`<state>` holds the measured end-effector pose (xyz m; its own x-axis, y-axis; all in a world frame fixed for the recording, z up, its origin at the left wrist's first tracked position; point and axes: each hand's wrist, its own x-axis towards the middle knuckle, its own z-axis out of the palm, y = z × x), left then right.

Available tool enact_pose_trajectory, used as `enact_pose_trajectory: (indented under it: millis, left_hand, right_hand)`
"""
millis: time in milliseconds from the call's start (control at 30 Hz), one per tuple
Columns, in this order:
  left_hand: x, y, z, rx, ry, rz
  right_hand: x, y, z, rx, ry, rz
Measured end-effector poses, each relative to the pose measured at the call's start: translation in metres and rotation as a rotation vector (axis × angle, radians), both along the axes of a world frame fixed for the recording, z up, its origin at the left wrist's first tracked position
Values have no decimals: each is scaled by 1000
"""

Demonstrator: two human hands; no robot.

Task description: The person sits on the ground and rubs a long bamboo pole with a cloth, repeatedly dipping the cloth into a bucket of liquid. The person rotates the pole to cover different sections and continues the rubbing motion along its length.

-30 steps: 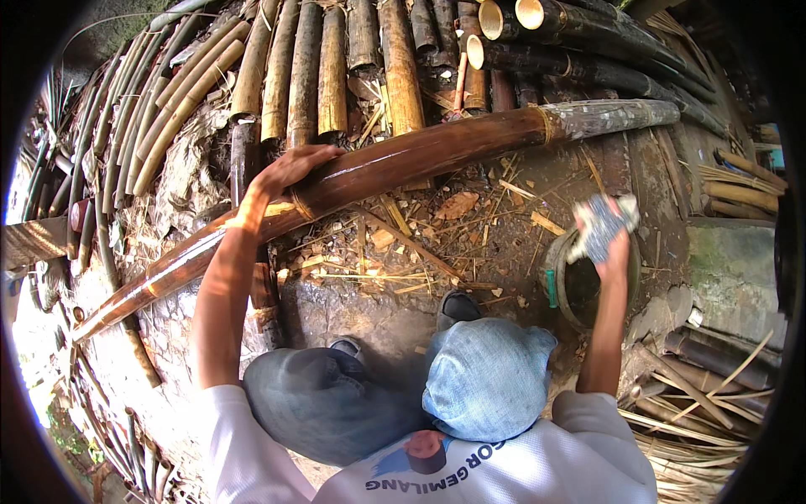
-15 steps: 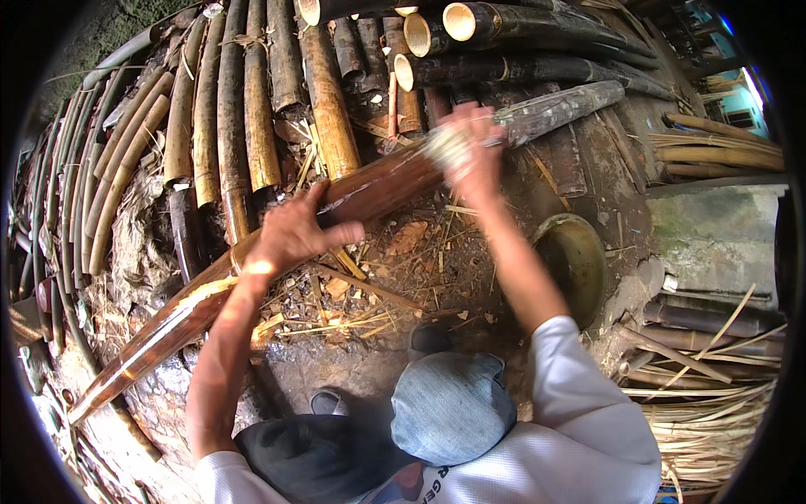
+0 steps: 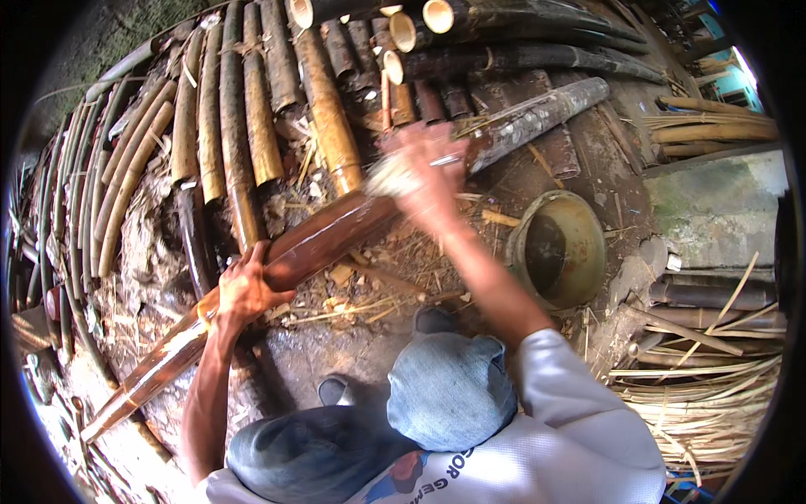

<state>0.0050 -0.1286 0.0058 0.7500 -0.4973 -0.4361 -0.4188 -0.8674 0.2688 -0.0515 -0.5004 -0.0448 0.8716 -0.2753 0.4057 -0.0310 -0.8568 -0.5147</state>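
Note:
A long, wet, dark brown bamboo pole (image 3: 323, 239) slants across in front of me, from the lower left to the upper right, where its end is grey and mottled. My left hand (image 3: 245, 288) grips it left of the middle, fingers bent over its far side and thumb pointing right along it. Farther up the pole, my right hand (image 3: 426, 172) presses a pale, bristly wad (image 3: 390, 178) against the surface. Motion smears this hand and the wad, so I cannot make out the wad's exact kind.
Several bamboo poles (image 3: 259, 118) lie side by side beyond the pole, and thicker cut ones (image 3: 520, 59) are stacked at the far right. A round basin (image 3: 598, 252) stands right of my right forearm. Thin bamboo strips (image 3: 697, 412) pile up near a concrete block (image 3: 714, 197).
My right hand has slid the wad down-left along the pole. My left hand has shifted down-left too. The view has moved slightly, and more of the basin shows.

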Motion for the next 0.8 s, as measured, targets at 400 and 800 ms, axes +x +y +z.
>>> enact_pose_trajectory:
  millis: [400, 800]
  left_hand:
    - [33, 66, 4, -146, 53, -367]
    - [52, 64, 24, -769, 819, 121]
  right_hand:
    - [-2, 180, 8, -83, 61, 577]
    - [28, 55, 27, 200, 426, -6]
